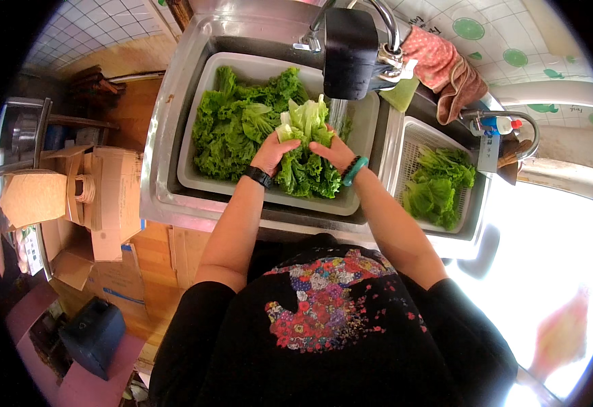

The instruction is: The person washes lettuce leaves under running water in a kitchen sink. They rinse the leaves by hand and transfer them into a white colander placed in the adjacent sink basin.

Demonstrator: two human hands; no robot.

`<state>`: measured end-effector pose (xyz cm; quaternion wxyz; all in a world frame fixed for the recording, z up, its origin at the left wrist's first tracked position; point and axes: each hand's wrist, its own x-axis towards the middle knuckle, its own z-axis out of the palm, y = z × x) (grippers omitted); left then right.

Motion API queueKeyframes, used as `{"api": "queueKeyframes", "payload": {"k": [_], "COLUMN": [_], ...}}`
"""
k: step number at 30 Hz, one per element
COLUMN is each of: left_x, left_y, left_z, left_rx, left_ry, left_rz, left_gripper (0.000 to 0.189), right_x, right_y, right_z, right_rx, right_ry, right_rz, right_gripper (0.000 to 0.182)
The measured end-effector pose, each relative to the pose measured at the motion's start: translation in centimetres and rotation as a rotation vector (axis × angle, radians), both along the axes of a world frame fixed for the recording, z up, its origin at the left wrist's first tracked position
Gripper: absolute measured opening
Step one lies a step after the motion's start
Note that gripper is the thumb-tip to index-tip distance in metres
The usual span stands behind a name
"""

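Note:
Both hands hold one loose head of leaf lettuce (304, 163), its pale stem ends pointing away from me. My left hand (272, 153) grips it from the left, thumb on top. On its other side my right hand (336, 148) grips it, the fingers partly hidden by leaves. More green lettuce (225, 127) fills the left part of a grey plastic tub (187, 168) standing in the large sink basin. Water (338, 114) runs down into the tub just beyond my right hand.
A black box-shaped device (350, 53) hangs by the chrome faucet (390, 28), above the tub. The smaller basin at right holds a white perforated basket (408, 137) with lettuce leaves (436, 185). Pink cloths (439, 61) and a green sponge (400, 94) lie behind. Cardboard boxes (118, 198) stand at left.

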<state>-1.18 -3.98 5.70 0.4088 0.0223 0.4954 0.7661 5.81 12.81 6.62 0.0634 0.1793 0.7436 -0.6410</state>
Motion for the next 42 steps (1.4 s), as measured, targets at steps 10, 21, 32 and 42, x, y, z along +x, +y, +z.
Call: {"api": "queueKeyframes", "payload": {"k": [10,21,32,42], "left_x": [-0.9,-1.9,0.2,0.0], "left_y": [-0.3,-1.1,2.9,4.6], "left_z": [1.7,0.8,1.9,-0.3], "left_rx": [-0.111,-0.222,0.089,-0.01], "left_ry": [-0.017,0.061,-0.015,0.259], "left_rz": [-0.052,0.016,0.005,-0.187], "left_gripper": [0.037,0.033,0.041,0.063], "right_x": [-0.1,0.8,-0.2,-1.3], "right_y": [1.8,5.1,-0.9,-0.1], "right_z": [0.0,-2.3,0.1,-1.0], "right_rx": [-0.32,-0.253,0.056,0.011], "right_ry": [-0.275,-0.361,-0.141,-0.194], "right_rz": [-0.228,-0.299,0.227,-0.203], "right_gripper": [0.055,0.055,0.081,0.038]}}
